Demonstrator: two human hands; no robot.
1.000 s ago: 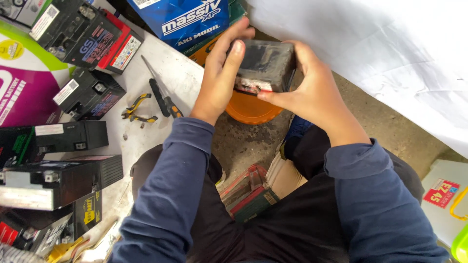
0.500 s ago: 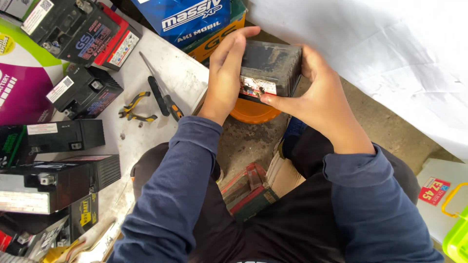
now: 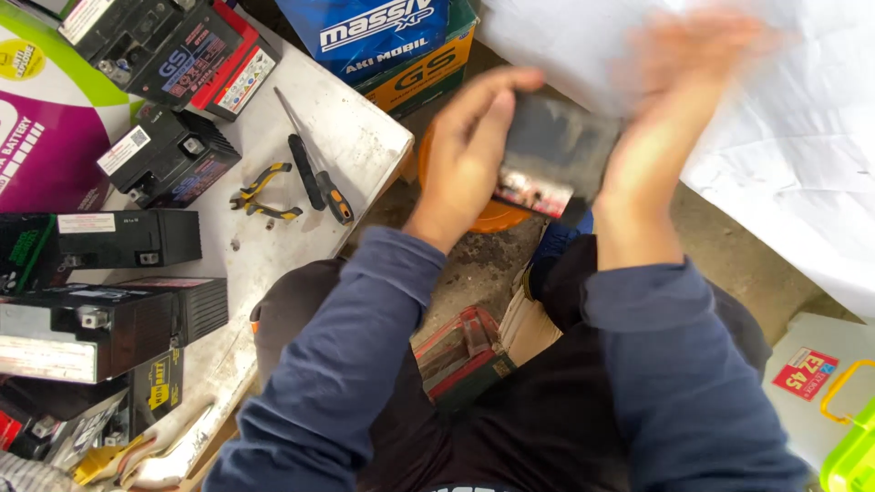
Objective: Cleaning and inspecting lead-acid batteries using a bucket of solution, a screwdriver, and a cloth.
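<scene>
The black battery (image 3: 556, 150) sat tilted between both hands above an orange tub (image 3: 497, 217). The left hand (image 3: 469, 150) gripped its left side; the right hand (image 3: 670, 109), blurred, lay open against its right side.

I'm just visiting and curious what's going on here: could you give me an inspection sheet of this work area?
Surface: worn white bench, scuffed and dirty.
Job's things: small dark battery above an orange tub.
Clutter: pliers, screwdriver, several black batteries, boxes.
Hands: left hand grips the battery; right hand blurred, grip unclear.
Cables: nothing seen.
Surroundings: white sheet, concrete floor.
</scene>
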